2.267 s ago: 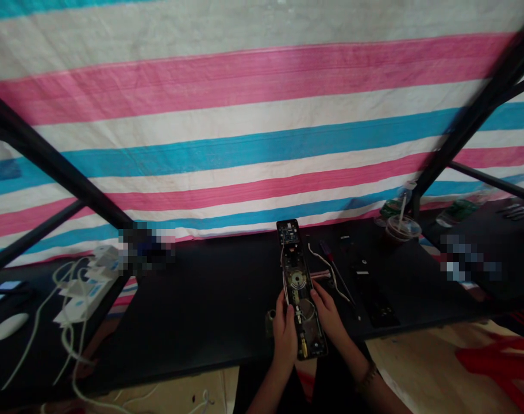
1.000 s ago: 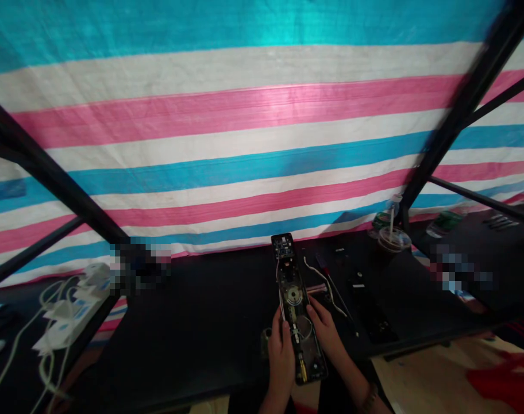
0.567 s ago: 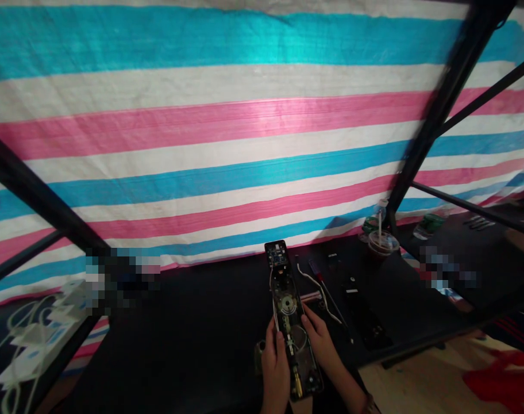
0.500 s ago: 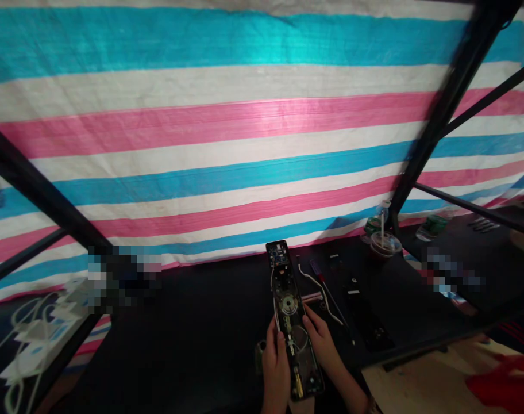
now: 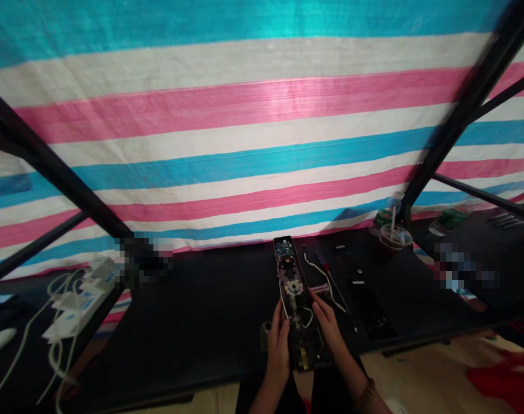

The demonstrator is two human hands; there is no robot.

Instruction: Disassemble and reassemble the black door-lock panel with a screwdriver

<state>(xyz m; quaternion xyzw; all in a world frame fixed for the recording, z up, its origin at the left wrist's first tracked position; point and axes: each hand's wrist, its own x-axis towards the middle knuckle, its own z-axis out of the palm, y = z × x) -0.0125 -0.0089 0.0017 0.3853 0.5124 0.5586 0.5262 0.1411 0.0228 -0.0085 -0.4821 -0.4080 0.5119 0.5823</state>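
Observation:
A long black electronic device with its housing open [image 5: 295, 287] lies between my two hands, showing a circuit board at its far end, a round metal part in the middle and thin white wires. My left hand [image 5: 279, 345] grips its left edge, thumb on top. On the opposite edge, my right hand [image 5: 328, 328] holds it with fingers partly beneath. A screwdriver [image 5: 321, 260] with a dark handle and a white cable [image 5: 317, 264] lie just right of the device. Beside my left hand sits a small box-like part [image 5: 265, 336], partly hidden.
A dark flat panel [image 5: 374, 310] lies to the right on the black table [image 5: 201, 310]. Farther back stand a plastic cup with a straw [image 5: 395, 237] and a bottle [image 5: 385, 217]. At left are power strips with white cords [image 5: 79, 299]. Black metal posts flank a striped sheet.
The view has tilted downward and shifted left. The device's near end now sits closer to the table's front edge, lying flatter, with both hands still on its sides.

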